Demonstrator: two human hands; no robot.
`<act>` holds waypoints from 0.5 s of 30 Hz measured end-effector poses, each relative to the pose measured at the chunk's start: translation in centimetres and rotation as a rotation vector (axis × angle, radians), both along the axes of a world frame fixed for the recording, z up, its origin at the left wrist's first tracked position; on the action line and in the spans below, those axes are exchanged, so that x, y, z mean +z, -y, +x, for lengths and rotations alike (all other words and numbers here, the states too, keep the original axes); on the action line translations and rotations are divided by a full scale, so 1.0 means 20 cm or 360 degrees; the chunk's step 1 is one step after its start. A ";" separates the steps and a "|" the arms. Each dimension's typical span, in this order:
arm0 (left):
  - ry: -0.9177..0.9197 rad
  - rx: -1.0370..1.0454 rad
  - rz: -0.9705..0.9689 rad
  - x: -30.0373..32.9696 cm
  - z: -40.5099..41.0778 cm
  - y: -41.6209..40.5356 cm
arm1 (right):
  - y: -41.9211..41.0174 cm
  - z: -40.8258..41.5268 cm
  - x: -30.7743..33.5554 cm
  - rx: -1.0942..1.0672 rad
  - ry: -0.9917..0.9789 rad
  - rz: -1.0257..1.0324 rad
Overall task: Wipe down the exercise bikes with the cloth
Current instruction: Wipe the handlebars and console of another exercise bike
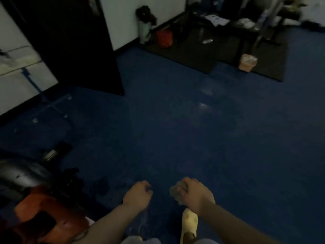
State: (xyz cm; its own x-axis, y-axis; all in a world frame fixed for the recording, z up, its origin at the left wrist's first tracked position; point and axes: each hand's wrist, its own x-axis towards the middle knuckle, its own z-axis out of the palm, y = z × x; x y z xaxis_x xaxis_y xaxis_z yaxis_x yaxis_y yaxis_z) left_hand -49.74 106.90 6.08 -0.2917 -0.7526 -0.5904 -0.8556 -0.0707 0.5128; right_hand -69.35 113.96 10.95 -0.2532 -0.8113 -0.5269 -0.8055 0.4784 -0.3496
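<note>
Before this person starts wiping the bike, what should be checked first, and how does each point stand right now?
1. Cloth in hand: ok. The right hand grips a bunched pale cloth.
2. Other hand free: ok. The left hand is curled and seems to hold nothing.
3. Bike within reach: cannot tell. A dark and orange machine sits at lower left, likely the exercise bike, but it is blurred.
4. Cloth touching the bike: not ok. The cloth is over the blue floor, apart from the machine.
5. Path clear: not ok. Small dark items lie on the floor between hands and machine.
6. Lighting: not ok. The room is dim.
</note>
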 end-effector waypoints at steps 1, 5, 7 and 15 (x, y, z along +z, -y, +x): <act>0.0005 0.0079 0.0004 0.01 -0.05 0.03 | 0.07 -0.08 0.02 0.0085 -0.0001 0.0000; -0.0070 0.0344 0.0011 0.03 -0.25 0.16 | 0.36 -0.31 0.09 0.0341 -0.0040 -0.0083; -0.0089 0.0460 -0.0042 0.07 -0.31 0.23 | 0.52 -0.34 0.11 0.0414 -0.0040 -0.0075; -0.0049 0.0899 -0.0073 0.09 -0.12 0.57 | 1.13 -0.11 0.01 0.0788 0.0012 -0.0109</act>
State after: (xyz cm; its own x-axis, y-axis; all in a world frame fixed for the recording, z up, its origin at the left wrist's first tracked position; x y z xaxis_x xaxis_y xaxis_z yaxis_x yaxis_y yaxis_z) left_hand -52.11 95.53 7.82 0.1469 -0.8214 -0.5511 -0.6759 -0.4902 0.5504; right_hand -71.49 91.34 11.15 0.1752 -0.8659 -0.4685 -0.9274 0.0147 -0.3738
